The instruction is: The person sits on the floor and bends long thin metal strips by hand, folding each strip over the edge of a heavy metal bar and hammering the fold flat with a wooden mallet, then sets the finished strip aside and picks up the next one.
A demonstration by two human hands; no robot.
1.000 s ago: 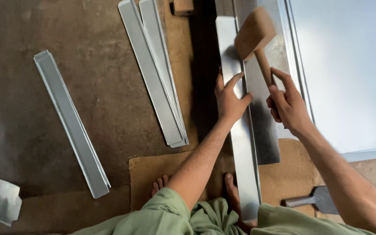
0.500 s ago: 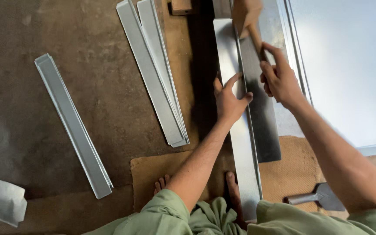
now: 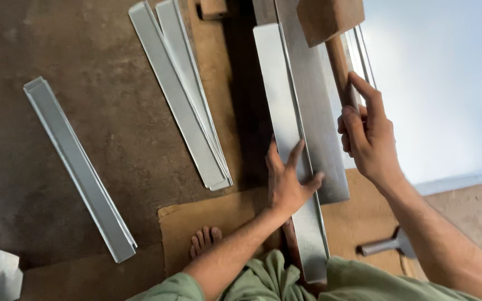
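Note:
A long grey sheet-metal strip (image 3: 279,95) with a folded edge lies lengthwise over a dark metal bar (image 3: 313,122). My left hand (image 3: 287,181) presses flat on the strip with fingers spread. My right hand (image 3: 366,136) grips the handle of a wooden mallet (image 3: 330,19), whose head is raised above the strip's far end.
Two or three flat metal strips (image 3: 182,95) lie stacked to the left. A folded channel strip (image 3: 76,167) lies further left on the brown floor. My bare toes (image 3: 205,241) rest on a cardboard mat (image 3: 191,220). A small metal tool (image 3: 389,244) lies at the right. A large pale sheet (image 3: 442,83) fills the right side.
My right hand has lifted the mallet up and away, toward the far end of the strip. My left hand has stayed pressed on the strip.

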